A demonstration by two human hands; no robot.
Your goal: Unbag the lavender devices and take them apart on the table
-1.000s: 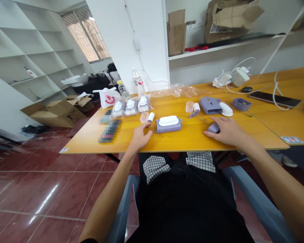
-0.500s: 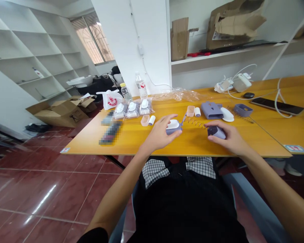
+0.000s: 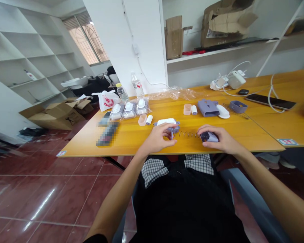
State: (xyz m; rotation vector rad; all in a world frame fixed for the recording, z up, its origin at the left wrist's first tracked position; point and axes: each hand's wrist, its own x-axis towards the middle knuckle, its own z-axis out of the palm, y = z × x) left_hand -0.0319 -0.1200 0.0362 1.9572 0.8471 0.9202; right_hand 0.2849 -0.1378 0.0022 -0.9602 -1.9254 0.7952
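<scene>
My left hand (image 3: pixel 158 138) pinches the small purple end piece at the left end of a thin coiled spring (image 3: pixel 186 134) that lies stretched along the table. Its right end meets a small purple piece (image 3: pixel 209 136), which my right hand (image 3: pixel 219 139) grips near the table's front edge. Just behind my left hand sits a purple tray with a white ribbed insert (image 3: pixel 166 122). Both hands are closed on what they hold.
On the orange table (image 3: pixel 131 136) lie bagged white parts (image 3: pixel 128 108), a pink cup and white roller (image 3: pixel 145 119), another such pair (image 3: pixel 190 109), a purple holder (image 3: pixel 207 107), a white oval (image 3: pixel 223 111), a purple dish (image 3: pixel 237 106), a phone (image 3: pixel 270 100), chargers (image 3: pixel 230 80) and bottles (image 3: pixel 136 84). Cardboard boxes (image 3: pixel 57 113) sit on the floor at left.
My left hand moved right from the table edge past the tray and took the spring's left end. My right hand picked up the purple piece and drew it nearer.
</scene>
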